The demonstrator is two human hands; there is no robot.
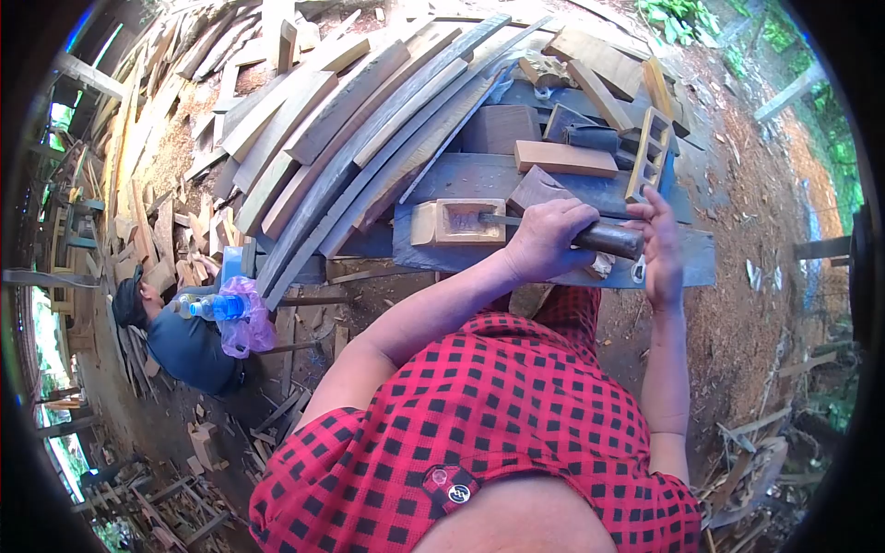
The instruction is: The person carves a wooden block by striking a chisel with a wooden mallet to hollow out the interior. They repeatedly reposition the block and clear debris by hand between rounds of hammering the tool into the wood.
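My left hand [550,238] is wrapped around a chisel, whose thick dark handle [610,240] sticks out to the right of the fist. Its narrow metal blade [505,220] points left into the recess of a pale wooden block [426,224]. The block lies at the left end of the workbench [687,261], and rough marks show on the floor of its hollow. Close by the butt of the handle is my right hand [662,251], upright with its fingers apart and slightly blurred.
Beyond my hands lie a reddish wood piece [567,158], a slotted wooden frame [651,152] and a dark cloth roll [592,137]. Long boards [359,138] are stacked at left. A crouching person [189,346] is near a purple plastic bag [241,318]. Offcuts litter the ground.
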